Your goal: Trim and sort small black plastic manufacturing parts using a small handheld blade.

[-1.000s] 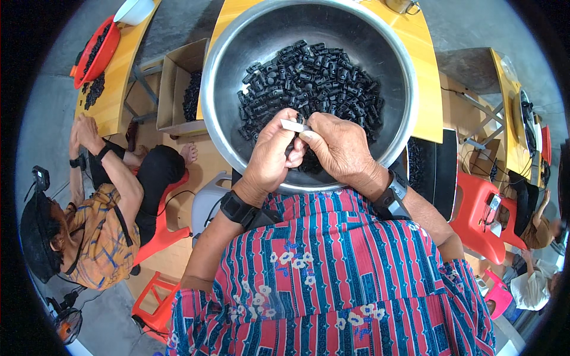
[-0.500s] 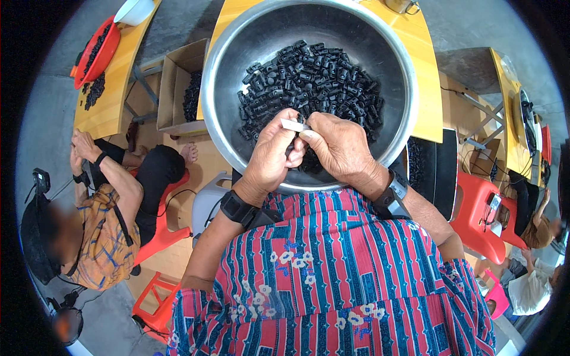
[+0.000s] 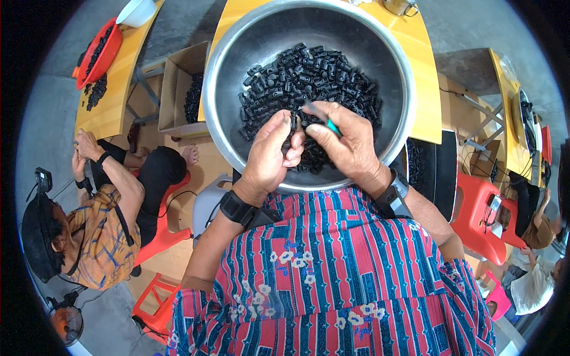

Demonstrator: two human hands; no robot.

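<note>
Over a wide metal basin (image 3: 221,77), my left hand (image 3: 268,159) pinches a small black plastic part (image 3: 293,122) between thumb and fingers. Close to its right, my right hand (image 3: 350,145) is closed on a small knife (image 3: 333,127). The knife's green handle shows below the fingers, and its greyish blade, smeared by motion, points left toward the part, a little apart from it. Beneath both hands, a heap of black plastic parts (image 3: 314,77) fills the middle of the basin. My fingers hide most of the held part.
The basin stands on a yellow table (image 3: 428,101), with a metal cup (image 3: 401,7) at the far edge. A cardboard box (image 3: 175,95) of black parts is on the left. Another person (image 3: 107,237) sits there, near a red basin (image 3: 102,53). Red stools (image 3: 480,216) stand right.
The blade has moved up off the part, and my right hand has turned so the green handle now shows. My left hand stays nearly in place, holding the black part.
</note>
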